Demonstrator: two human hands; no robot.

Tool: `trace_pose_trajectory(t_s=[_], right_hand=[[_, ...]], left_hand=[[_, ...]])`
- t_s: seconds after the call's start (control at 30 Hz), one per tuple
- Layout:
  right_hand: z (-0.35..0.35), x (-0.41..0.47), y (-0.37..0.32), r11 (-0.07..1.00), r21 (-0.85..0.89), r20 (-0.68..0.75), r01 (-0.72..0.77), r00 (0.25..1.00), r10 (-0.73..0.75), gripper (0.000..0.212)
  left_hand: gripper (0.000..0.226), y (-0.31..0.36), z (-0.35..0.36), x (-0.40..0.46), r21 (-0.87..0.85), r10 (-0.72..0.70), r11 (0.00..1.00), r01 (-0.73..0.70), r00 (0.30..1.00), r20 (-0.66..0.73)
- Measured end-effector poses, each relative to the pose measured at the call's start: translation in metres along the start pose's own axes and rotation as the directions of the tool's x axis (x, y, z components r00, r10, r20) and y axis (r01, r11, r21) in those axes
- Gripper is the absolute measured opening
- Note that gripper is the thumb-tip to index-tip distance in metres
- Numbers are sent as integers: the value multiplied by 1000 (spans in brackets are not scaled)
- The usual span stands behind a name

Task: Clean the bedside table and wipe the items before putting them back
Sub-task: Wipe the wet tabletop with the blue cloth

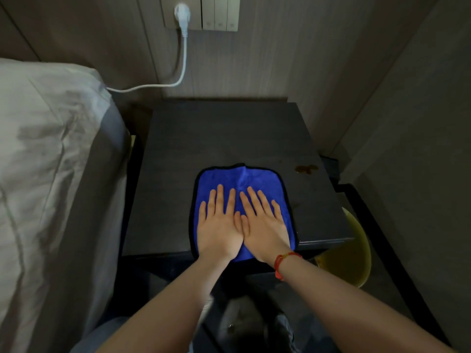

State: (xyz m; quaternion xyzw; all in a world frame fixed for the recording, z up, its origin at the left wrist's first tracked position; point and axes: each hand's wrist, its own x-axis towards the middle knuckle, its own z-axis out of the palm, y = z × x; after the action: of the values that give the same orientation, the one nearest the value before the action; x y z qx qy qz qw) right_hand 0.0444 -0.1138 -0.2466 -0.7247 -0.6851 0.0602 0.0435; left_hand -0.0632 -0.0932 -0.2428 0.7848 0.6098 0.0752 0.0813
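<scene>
Two flat hands of mine press one blue cloth on the bedside table.

My left hand and right hand lie palm-down side by side, thumbs touching, fingers straight and slightly spread, gripping nothing. Under them the blue cloth is spread at the near edge of the dark bedside table, its hem hanging slightly over the front. A red string bracelet circles my right wrist. At two o'clock from the cloth sits a brownish stain; at four o'clock, below the table, a yellow basin. At nine o'clock lies the bed; at twelve, a white plug in the wall.
</scene>
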Motion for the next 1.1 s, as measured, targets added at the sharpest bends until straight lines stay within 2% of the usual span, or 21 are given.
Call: trace_pose_trajectory(t_s=[0.43,1.1], right_hand=[[-1,54,14,999,38,-2,-30,1000,30,53],[-25,241,61,998,45,3,-37,999,37,53]], left_hand=[[55,6,1,54,-10,-34,999,34,999,9],[53,20,3,248,-5,-55,998,55,998,1]])
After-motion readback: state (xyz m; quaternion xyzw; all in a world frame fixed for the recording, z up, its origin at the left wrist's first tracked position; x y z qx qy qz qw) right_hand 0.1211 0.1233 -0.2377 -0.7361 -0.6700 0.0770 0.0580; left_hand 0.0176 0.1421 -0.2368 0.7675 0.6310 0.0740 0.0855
